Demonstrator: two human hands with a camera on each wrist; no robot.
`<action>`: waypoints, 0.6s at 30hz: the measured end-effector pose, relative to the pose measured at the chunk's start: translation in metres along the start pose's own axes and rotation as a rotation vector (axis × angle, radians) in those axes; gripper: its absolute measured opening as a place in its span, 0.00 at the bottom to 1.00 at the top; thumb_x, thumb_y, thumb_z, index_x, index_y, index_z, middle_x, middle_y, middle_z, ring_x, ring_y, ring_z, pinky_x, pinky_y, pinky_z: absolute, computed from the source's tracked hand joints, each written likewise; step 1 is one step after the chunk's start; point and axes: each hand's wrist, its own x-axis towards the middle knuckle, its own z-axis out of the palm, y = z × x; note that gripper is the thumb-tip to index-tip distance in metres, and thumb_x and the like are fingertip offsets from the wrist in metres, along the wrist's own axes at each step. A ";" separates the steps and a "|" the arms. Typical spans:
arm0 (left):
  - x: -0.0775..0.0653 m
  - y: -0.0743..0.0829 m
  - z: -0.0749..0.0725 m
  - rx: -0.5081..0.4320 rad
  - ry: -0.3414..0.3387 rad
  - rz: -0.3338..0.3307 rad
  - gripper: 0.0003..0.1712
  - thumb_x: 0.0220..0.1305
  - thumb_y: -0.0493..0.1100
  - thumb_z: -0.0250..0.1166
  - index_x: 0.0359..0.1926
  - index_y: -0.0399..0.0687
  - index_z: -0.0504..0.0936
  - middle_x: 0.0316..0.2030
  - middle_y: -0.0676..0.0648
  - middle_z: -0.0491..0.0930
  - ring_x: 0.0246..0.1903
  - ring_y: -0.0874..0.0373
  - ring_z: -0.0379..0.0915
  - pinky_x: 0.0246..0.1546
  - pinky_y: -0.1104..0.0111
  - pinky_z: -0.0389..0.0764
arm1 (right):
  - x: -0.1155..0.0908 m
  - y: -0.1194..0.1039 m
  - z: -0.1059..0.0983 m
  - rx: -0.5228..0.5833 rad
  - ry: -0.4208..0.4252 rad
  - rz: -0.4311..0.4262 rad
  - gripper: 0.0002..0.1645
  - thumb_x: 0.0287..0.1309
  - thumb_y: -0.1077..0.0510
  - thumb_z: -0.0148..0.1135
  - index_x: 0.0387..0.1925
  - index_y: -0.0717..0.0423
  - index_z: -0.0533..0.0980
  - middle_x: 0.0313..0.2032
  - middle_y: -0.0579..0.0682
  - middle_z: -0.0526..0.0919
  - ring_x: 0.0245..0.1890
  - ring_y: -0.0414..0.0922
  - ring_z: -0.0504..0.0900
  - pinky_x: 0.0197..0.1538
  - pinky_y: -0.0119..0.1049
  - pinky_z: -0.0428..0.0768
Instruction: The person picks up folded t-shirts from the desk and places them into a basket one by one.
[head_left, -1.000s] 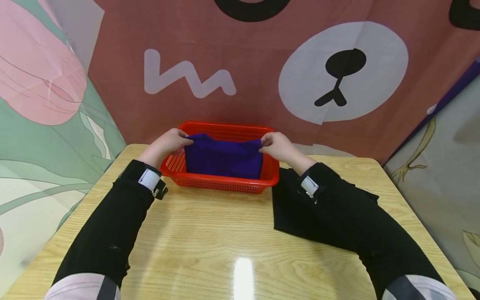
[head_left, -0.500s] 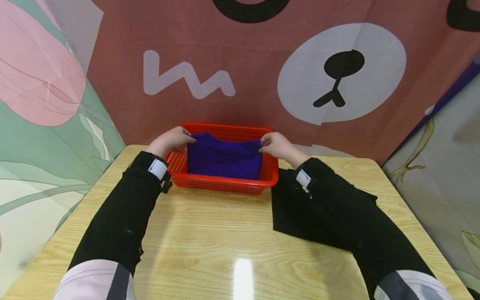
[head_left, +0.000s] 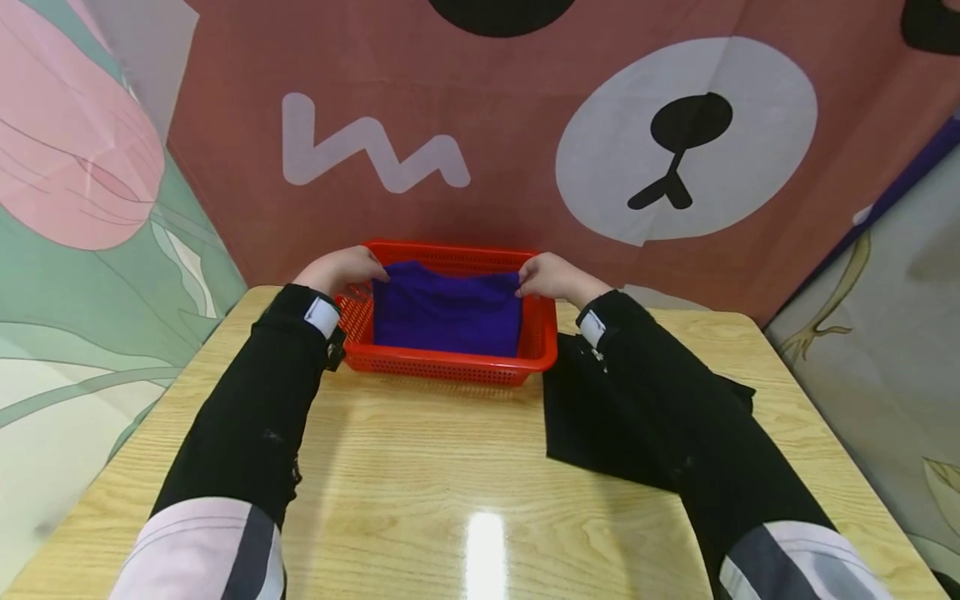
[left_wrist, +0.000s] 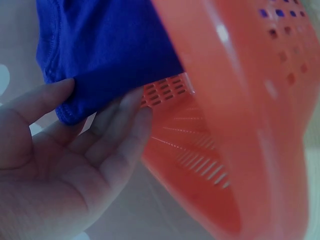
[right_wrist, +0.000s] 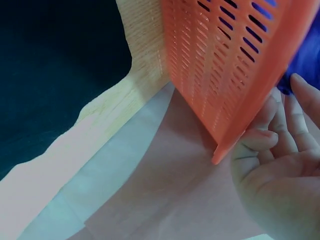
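A piece of purple-blue cloth (head_left: 447,315) hangs spread between my two hands, its lower part inside a red plastic basket (head_left: 442,365). My left hand (head_left: 344,268) pinches the cloth's upper left corner over the basket's left end. In the left wrist view the thumb and fingers hold that hemmed blue corner (left_wrist: 95,65). My right hand (head_left: 553,277) pinches the upper right corner by the basket's right end. The right wrist view shows the thumb and fingertips on the blue fabric (right_wrist: 303,62), partly hidden by the basket's perforated wall (right_wrist: 210,65).
On the wooden table (head_left: 420,467), a black cloth (head_left: 600,425) lies flat to the right of the basket, partly under my right forearm. Behind the table hangs a printed backdrop (head_left: 510,200), close to the basket's back edge.
The left hand has moved slightly right and the cloth's left edge with it. Both hands are now a little higher, and the right forearm has shifted left. Both grips on the cloth continue.
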 end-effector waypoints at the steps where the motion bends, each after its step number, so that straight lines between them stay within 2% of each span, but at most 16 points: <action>1: 0.001 0.000 -0.001 0.000 -0.007 -0.004 0.18 0.77 0.42 0.56 0.26 0.45 0.67 0.37 0.43 0.71 0.35 0.49 0.74 0.58 0.50 0.82 | 0.001 0.000 0.000 -0.003 -0.005 0.004 0.07 0.67 0.60 0.66 0.39 0.62 0.79 0.35 0.54 0.78 0.38 0.50 0.76 0.45 0.38 0.78; 5: 0.004 -0.003 -0.003 -0.015 -0.028 -0.017 0.18 0.77 0.42 0.56 0.26 0.46 0.67 0.36 0.45 0.72 0.33 0.52 0.75 0.54 0.52 0.83 | 0.006 -0.003 -0.003 -0.029 -0.029 0.014 0.09 0.67 0.59 0.66 0.33 0.60 0.77 0.28 0.49 0.73 0.33 0.48 0.75 0.40 0.36 0.76; 8: 0.007 -0.004 -0.004 -0.020 -0.038 -0.025 0.16 0.77 0.42 0.56 0.28 0.45 0.68 0.40 0.42 0.74 0.35 0.51 0.77 0.55 0.52 0.83 | 0.009 -0.006 -0.006 -0.012 -0.060 0.037 0.13 0.68 0.59 0.66 0.28 0.58 0.73 0.24 0.47 0.69 0.29 0.47 0.72 0.36 0.34 0.73; 12: 0.011 -0.005 -0.005 -0.005 -0.039 -0.034 0.11 0.77 0.43 0.56 0.42 0.37 0.74 0.51 0.37 0.74 0.41 0.47 0.78 0.58 0.49 0.82 | 0.014 -0.006 -0.008 0.035 -0.097 0.088 0.18 0.68 0.58 0.66 0.24 0.56 0.70 0.20 0.45 0.66 0.26 0.46 0.70 0.32 0.33 0.69; 15: 0.013 -0.005 -0.006 0.015 -0.054 -0.042 0.18 0.77 0.44 0.55 0.55 0.31 0.74 0.53 0.35 0.74 0.43 0.47 0.79 0.58 0.50 0.82 | 0.018 -0.005 -0.009 0.050 -0.115 0.107 0.21 0.68 0.58 0.65 0.21 0.54 0.68 0.19 0.45 0.65 0.24 0.45 0.68 0.30 0.32 0.66; 18: 0.016 -0.006 -0.006 0.043 -0.080 -0.039 0.23 0.78 0.44 0.53 0.62 0.30 0.72 0.55 0.33 0.74 0.43 0.47 0.80 0.57 0.50 0.82 | 0.020 -0.004 -0.009 0.055 -0.123 0.116 0.22 0.68 0.59 0.65 0.19 0.54 0.67 0.18 0.43 0.63 0.21 0.43 0.66 0.28 0.32 0.64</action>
